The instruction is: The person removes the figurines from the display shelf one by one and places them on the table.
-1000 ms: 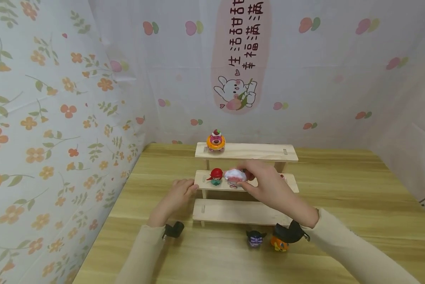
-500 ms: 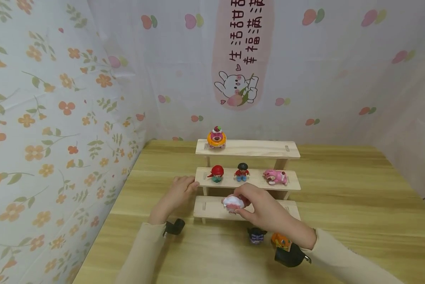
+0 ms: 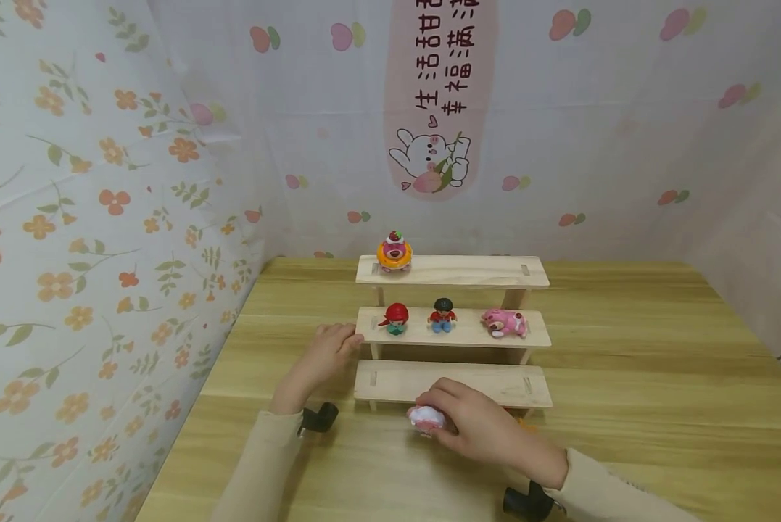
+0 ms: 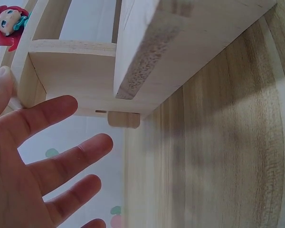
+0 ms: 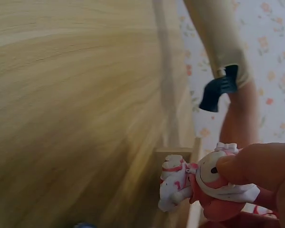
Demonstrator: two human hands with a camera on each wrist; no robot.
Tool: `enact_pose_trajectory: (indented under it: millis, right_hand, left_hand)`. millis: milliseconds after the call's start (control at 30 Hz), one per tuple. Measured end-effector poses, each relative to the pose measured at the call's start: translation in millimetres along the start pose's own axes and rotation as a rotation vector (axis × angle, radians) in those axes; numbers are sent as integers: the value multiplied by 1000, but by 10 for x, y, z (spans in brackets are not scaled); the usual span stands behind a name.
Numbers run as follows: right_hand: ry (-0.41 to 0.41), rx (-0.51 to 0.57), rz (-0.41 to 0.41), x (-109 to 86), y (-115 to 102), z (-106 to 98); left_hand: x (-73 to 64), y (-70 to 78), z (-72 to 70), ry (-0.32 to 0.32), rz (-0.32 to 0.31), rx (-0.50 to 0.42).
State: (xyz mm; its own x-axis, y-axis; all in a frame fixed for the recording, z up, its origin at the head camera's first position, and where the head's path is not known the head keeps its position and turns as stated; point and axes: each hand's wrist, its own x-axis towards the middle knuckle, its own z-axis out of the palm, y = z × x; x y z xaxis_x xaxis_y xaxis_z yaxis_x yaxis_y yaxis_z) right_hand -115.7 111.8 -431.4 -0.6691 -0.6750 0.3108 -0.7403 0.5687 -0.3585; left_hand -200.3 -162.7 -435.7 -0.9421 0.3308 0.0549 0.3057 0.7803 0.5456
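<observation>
My right hand pinches a pink-and-white figurine by its head, thumb on its face. It is in front of the lowest step of a three-step wooden display shelf. My left hand is at the shelf's left end; in the left wrist view its thumb rests at a step's edge and its fingers are spread, straight. On the middle step are a red-haired figurine, a black-haired figurine in red and blue and a pink bear figurine lying over.
A bear figurine in an orange ring stands at the top step's left end. Part of an orange figurine shows behind my right hand. Patterned cloth hangs behind and left of the wooden table.
My right hand has carried the pink-and-white figurine from the middle step down past the lowest step, uncovering the black-haired and pink bear figurines and covering the purple one. My left hand stays.
</observation>
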Motion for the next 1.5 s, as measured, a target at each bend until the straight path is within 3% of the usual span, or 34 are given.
enact_pose_trajectory:
  millis: [133, 367, 767, 900, 1133, 1500]
  right_hand:
    - [-18, -68, 9, -36, 15, 96]
    - [-71, -87, 43, -78, 22, 193]
    - [-125, -125, 26, -83, -8, 151]
    - [-105, -138, -9, -4, -52, 9]
    - [-19, -152, -81, 314, -89, -411]
    - [45, -101, 25, 717, 0, -877]
  left_hand:
    - [3, 1, -4, 0, -10, -2]
    - [2, 7, -5, 0, -12, 12]
    - [4, 16, -3, 6, -7, -13]
    - [5, 8, 1, 11, 9, -14]
    - [-16, -1, 2, 2, -13, -9]
    - [-19, 30, 4, 9, -20, 7]
